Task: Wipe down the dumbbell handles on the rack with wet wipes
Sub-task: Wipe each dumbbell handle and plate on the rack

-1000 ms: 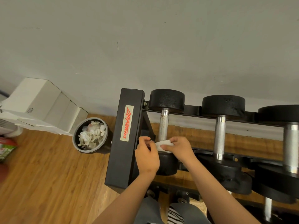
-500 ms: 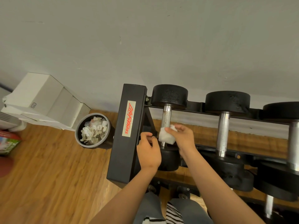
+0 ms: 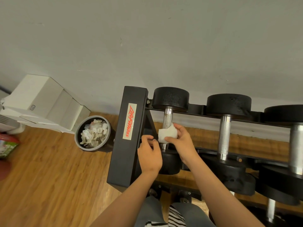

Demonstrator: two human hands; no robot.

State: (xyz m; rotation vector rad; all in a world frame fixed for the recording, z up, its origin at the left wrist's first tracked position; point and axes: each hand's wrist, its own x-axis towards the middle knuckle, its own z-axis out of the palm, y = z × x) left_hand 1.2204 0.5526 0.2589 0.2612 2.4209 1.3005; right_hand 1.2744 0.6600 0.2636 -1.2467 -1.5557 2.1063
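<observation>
White crumpled wipe (image 3: 167, 134) was wrapped round the leftmost knurled steel handle (image 3: 167, 117) on the black rack (image 3: 127, 158), gripped by curled fingers of the right hand (image 3: 182, 142); the left hand (image 3: 150, 155) was curled beside it, contact unclear.

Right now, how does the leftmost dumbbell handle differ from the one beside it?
The leftmost handle has a white wipe wrapped round it, gripped by the right hand; the second handle is bare, untouched. The leftmost handle is thinner with brownish specks; the second is thicker, cleaner-looking. Both are silver metal between black heads on one rack.
</observation>
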